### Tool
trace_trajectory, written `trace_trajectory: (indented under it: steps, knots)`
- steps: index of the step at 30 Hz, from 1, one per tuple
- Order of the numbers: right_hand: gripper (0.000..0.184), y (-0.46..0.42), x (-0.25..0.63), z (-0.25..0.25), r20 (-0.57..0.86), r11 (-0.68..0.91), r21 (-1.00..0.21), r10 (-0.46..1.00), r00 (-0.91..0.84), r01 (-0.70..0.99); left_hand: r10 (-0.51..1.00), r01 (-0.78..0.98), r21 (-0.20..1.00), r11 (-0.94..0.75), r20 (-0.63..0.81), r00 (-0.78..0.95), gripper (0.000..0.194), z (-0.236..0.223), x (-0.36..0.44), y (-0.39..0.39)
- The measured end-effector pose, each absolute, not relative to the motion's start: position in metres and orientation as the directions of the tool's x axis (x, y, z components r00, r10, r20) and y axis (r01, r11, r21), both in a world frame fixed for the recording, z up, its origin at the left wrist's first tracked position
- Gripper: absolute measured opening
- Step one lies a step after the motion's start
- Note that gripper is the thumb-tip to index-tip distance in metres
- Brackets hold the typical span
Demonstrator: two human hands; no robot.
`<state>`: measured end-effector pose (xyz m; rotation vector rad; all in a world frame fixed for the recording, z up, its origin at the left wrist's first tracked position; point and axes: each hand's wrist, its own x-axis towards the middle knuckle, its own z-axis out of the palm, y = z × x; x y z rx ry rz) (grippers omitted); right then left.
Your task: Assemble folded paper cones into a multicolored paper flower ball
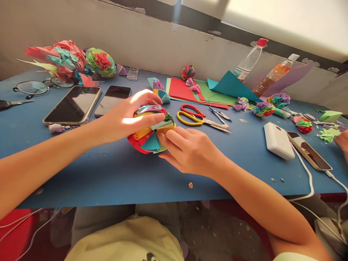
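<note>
The paper ball of coloured folds is sitting just above the near part of the blue table, or perhaps resting on it, between the two hands; the left hand is gripping it from above and the left side, its thumb lying across the top and its fingers curving over the far side; the right hand is meeting the near right side with bent fingers, though its fingertips are partly hidden and I cannot tell whether they are pinching a fold or only pressing on it.

For good handling, the left hand should be steadying the ball with broad, light contact, since thin paper is likely to be creasing under a hard squeeze; the right fingertips should be working on one fold at a time, easing it by its base rather than tugging at its edge; turning the whole ball a little would be better than twisting the wrist.

The scissors are lying just beyond the right hand, with their blades pointing away to the right; the coloured sheets are lying farther back, well apart from the fingers.
</note>
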<state>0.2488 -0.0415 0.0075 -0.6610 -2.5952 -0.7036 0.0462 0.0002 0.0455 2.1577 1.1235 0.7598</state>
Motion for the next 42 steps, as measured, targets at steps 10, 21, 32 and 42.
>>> trace_trajectory:
  steps: [10,21,32,42]
  knots:
    - [0.023,-0.043,0.249,0.010,0.478,0.723,0.437,0.317,-0.819,0.535,0.839,0.497,0.720,-0.485,0.222,0.496,0.036,0.047,0.047,-0.001]
    - [0.017,-0.039,0.244,0.005,0.583,0.746,0.352,0.298,-0.756,0.566,0.808,0.501,0.675,-0.542,0.256,0.530,0.036,0.046,0.043,-0.002]
    - [0.016,-0.040,0.241,0.005,0.628,0.748,0.326,0.285,-0.724,0.578,0.789,0.454,0.688,-0.567,0.294,0.540,0.039,0.038,0.039,0.005]
    - [0.015,-0.041,0.243,0.005,0.634,0.756,0.322,0.276,-0.723,0.570,0.756,0.402,0.692,-0.600,0.326,0.568,0.046,0.032,0.037,0.007]
